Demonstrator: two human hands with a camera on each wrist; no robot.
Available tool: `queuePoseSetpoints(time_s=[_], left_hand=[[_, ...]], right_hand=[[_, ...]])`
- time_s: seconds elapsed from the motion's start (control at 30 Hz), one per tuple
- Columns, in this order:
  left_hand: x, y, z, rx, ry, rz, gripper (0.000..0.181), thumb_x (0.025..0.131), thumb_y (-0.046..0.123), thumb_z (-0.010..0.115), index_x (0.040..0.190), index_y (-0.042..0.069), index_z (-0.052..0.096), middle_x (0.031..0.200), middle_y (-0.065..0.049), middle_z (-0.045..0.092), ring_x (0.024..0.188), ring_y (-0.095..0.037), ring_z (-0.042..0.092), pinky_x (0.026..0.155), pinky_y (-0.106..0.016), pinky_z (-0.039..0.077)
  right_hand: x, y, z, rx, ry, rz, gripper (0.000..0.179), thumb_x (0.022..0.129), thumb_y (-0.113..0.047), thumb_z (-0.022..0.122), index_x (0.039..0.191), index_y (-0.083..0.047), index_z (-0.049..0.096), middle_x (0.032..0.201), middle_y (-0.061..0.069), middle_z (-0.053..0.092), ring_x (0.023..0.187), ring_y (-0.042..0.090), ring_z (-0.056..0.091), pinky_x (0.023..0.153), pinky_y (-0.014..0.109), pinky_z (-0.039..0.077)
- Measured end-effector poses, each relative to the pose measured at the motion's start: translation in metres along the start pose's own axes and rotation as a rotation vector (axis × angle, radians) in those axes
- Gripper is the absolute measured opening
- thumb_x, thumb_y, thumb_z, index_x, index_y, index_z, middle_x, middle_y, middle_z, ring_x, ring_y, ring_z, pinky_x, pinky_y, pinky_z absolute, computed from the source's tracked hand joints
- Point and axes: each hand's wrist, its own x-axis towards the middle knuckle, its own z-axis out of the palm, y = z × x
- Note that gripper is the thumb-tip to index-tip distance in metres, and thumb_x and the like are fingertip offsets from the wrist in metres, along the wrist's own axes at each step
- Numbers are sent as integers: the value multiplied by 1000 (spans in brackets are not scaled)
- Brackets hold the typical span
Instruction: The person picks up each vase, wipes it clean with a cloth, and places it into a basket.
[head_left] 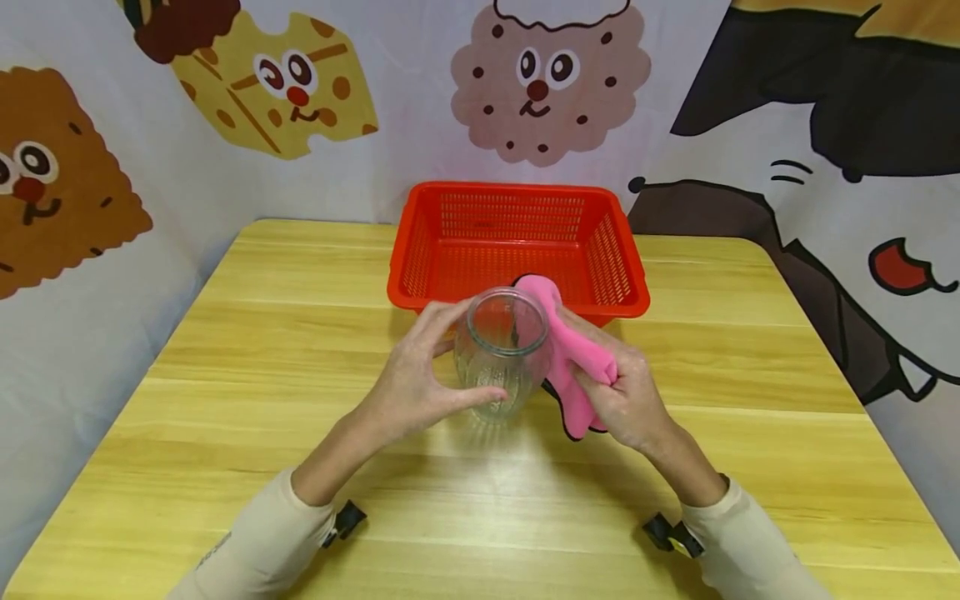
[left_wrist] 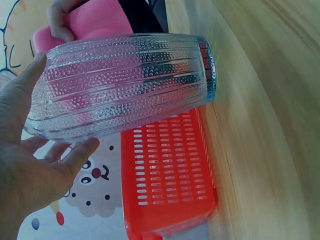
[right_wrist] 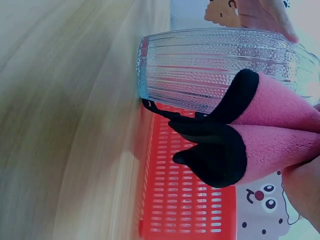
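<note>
A clear ribbed glass vase with a dimpled surface is at the middle of the table, in front of the basket. My left hand holds it from the left, thumb on the near side and fingers around the far side. In the left wrist view the vase leans slightly, its base close to the tabletop; I cannot tell whether it touches. My right hand grips a folded pink cloth with black edging against the vase's right side. Folds of the cloth hang beside the glass in the right wrist view.
A red plastic basket with slotted walls stands behind the vase at the table's back edge. The light wooden table spreads out on both sides. A curtain with cartoon food prints hangs behind it.
</note>
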Motion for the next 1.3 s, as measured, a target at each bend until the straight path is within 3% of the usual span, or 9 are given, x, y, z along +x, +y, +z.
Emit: queuePoseSetpoints(time_s=[0.37,1.07,1.3], left_hand=[[5,-5,-6,-53,-54,2,97,72,19,96,155,19,44,135,-11,51,127,-28,52,97,-43,53],[9,-8,-14,-66,-141,-20,98,77,17,92,158,20,38,142,-8,48,131,-26,49,105,-39,48],[9,-9,-16,-68,-154,-37,98,77,18,92,158,19,38,141,-9,49,131,-27,49,105,-41,48]], right_hand=[[0,-1,0,-29,-16,-22,55,90,23,53,141,4,55,145,17,53,134,28,51,110,33,42],[-4,0,-5,-64,-43,29,50,92,20,51,139,3,59,141,13,57,131,25,53,107,30,44],[-8,3,-5,-85,-21,33,48,90,20,53,134,5,63,133,15,63,123,18,60,101,26,48]])
